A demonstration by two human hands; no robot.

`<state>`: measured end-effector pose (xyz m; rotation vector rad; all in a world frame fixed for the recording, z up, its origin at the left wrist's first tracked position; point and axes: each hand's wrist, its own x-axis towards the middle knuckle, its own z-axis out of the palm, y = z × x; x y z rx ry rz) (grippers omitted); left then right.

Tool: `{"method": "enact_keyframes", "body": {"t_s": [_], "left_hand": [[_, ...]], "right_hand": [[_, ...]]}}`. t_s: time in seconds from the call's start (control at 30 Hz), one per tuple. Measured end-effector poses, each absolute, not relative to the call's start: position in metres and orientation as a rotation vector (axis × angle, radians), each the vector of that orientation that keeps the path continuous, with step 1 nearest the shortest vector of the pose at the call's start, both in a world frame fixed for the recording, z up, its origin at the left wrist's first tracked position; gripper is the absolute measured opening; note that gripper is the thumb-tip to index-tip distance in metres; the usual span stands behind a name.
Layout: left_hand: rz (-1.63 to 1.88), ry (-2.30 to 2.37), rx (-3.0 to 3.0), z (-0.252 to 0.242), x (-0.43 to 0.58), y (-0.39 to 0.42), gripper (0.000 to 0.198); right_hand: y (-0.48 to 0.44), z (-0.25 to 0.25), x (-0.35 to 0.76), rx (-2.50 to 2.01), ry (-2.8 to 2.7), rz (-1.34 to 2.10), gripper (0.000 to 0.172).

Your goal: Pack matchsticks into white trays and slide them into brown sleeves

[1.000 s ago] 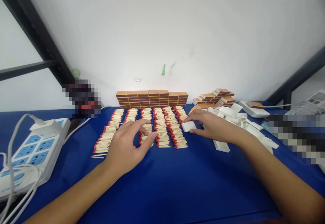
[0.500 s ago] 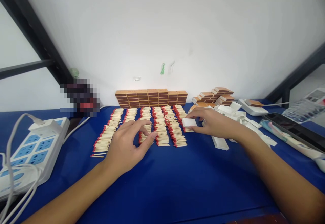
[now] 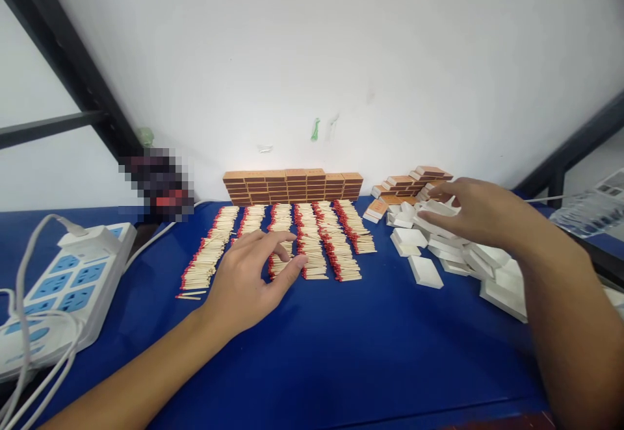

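Note:
Several slanting rows of red-tipped matches [image 3: 312,248] lie across the middle of the blue table. My left hand [image 3: 258,267] is over the front of the rows, its fingers curved and thumb apart, with nothing in it. At the right, my right hand [image 3: 480,215] reaches above a heap of white matchbox trays [image 3: 446,248], thumb and fingers apart. Its fingertips are close to a stack of matchboxes [image 3: 400,182] by the wall and partly cover it. A single white tray [image 3: 426,272] lies at the heap's front edge.
A long wall of stacked matchboxes [image 3: 292,186] stands behind the matches. One matchbox [image 3: 376,210] lies apart, beside the heap. A power strip [image 3: 73,287] with white cables is at the left. Clear plastic packaging [image 3: 585,202] lies at the far right.
My right hand has moved right, from the rightmost match row to above the tray heap, and the white tray it held is no longer in its fingers. My left hand has barely moved.

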<state>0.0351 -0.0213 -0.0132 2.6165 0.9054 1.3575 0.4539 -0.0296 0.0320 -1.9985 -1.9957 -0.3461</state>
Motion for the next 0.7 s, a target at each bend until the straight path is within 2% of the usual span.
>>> {"method": "enact_keyframes", "body": {"t_s": [0.13,0.27,0.53,0.7], "left_hand": [[1.300,0.883,2.609,-0.017,0.036,-0.022,0.023],[1.285,0.889,2.604,-0.018,0.038,-0.022,0.023],[1.289,0.900,2.612,-0.018,0.038,-0.022,0.020],[1.261,0.938,2.688,-0.018,0.040,-0.022,0.028]], "right_hand": [[-0.013,0.017,0.432,-1.770,-2.101,-0.431,0.038],[0.009,-0.006,0.407,-1.813,-2.174,-0.527,0.054],[0.015,-0.009,0.415,-1.911,-2.131,-0.356,0.053],[-0.007,0.004,0.369,-1.600,-1.897,-0.158,0.051]]}}
